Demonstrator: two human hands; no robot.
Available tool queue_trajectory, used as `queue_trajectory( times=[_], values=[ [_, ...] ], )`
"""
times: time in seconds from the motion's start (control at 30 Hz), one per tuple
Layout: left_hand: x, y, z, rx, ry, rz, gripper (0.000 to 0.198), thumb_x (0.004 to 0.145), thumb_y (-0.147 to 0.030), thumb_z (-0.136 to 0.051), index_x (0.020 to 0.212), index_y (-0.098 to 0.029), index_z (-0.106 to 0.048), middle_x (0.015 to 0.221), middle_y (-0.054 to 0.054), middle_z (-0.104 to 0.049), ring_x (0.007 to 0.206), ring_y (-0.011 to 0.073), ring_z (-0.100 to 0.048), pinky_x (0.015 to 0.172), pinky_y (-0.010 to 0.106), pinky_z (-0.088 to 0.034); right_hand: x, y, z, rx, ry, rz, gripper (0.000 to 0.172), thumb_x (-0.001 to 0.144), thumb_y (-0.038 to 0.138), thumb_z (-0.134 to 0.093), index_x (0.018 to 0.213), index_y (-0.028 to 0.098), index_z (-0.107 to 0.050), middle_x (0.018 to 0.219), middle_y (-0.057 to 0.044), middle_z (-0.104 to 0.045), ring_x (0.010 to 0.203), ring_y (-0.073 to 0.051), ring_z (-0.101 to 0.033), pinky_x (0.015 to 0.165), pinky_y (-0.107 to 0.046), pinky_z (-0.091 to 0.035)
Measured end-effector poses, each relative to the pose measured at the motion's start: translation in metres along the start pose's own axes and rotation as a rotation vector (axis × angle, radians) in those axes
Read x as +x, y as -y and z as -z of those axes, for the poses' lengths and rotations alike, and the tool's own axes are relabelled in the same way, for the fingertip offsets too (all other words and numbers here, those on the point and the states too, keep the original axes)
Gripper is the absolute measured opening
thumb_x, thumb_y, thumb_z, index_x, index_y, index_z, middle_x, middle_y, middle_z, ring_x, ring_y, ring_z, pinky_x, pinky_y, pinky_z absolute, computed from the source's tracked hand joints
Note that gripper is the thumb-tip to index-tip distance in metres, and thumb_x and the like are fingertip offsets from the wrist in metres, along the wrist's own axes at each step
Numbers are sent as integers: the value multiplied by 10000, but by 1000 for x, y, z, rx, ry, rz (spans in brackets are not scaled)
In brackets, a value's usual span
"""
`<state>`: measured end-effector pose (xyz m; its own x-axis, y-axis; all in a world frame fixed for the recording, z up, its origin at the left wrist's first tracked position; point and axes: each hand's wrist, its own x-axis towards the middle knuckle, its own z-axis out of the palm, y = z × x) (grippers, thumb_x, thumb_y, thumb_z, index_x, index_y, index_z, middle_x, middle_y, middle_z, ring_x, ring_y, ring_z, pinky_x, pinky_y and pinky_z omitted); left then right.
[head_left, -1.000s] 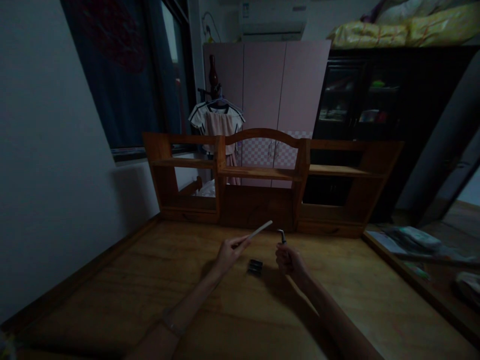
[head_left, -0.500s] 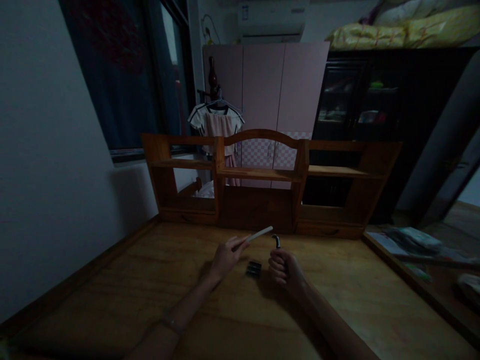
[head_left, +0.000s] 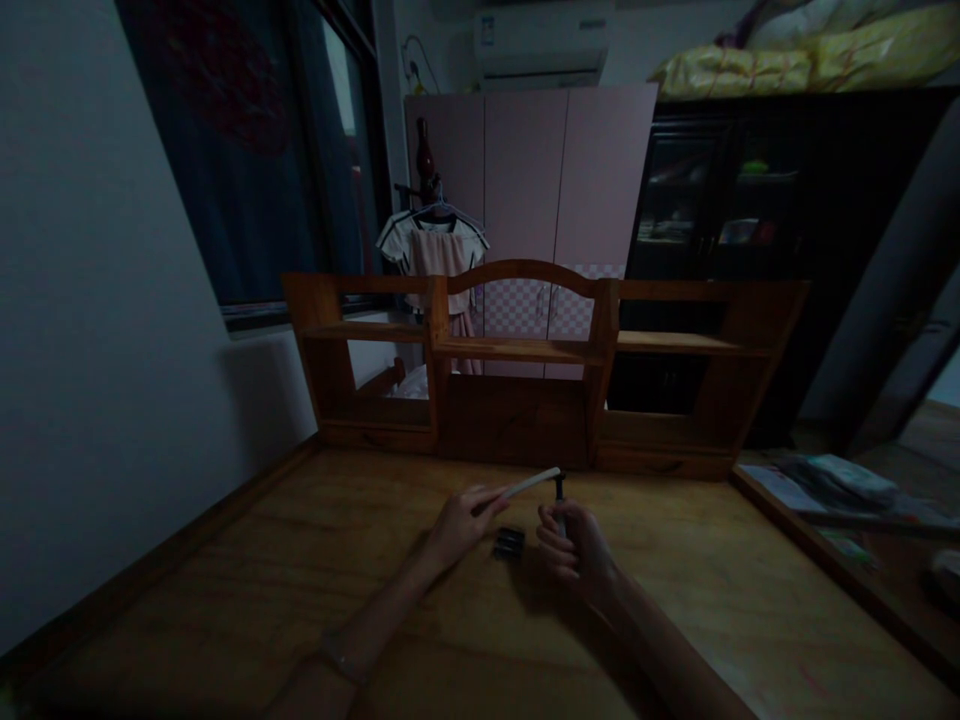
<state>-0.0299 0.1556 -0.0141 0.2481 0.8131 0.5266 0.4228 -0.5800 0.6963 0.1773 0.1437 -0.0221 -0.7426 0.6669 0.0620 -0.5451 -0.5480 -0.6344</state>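
My left hand (head_left: pixel 463 522) is closed on a slim white stick (head_left: pixel 534 482), which slants up to the right and looks slightly curved. In my closed right hand (head_left: pixel 574 545) a slim tool with a dark bent head (head_left: pixel 559 487) stands upright, its lower part wrapped by my fingers. The tip of the stick meets or overlaps the head of the tool; contact is hard to tell in the dim light. Between my hands, a small black piece with several ridges or sections (head_left: pixel 509 542) lies on the wooden tabletop (head_left: pixel 375 560).
A wooden shelf unit (head_left: pixel 517 347) rises along the table's far edge. Past the raised right edge (head_left: pixel 832 565), papers and a plastic packet (head_left: pixel 847 475) lie on a lower surface. A wall (head_left: pixel 112 350) closes off the left side.
The white stick has moved right and slightly down, its tip coming up to the tool's head. In my right hand the tool has turned, so its bent head shows from another side.
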Motion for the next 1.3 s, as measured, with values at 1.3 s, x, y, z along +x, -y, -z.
queue_trajectory(
  times=[1.3],
  values=[
    [1,13,-2,19,-115,52,311,857,-403,-506,983,-176,-678,968,48,-680,879,176,-621,787,253,-464,-3,4,9,-64,2,-16,279,796,329,-379,716,148,-576,289,75,-299,259,-88,-200,365,-233,-376]
  ],
)
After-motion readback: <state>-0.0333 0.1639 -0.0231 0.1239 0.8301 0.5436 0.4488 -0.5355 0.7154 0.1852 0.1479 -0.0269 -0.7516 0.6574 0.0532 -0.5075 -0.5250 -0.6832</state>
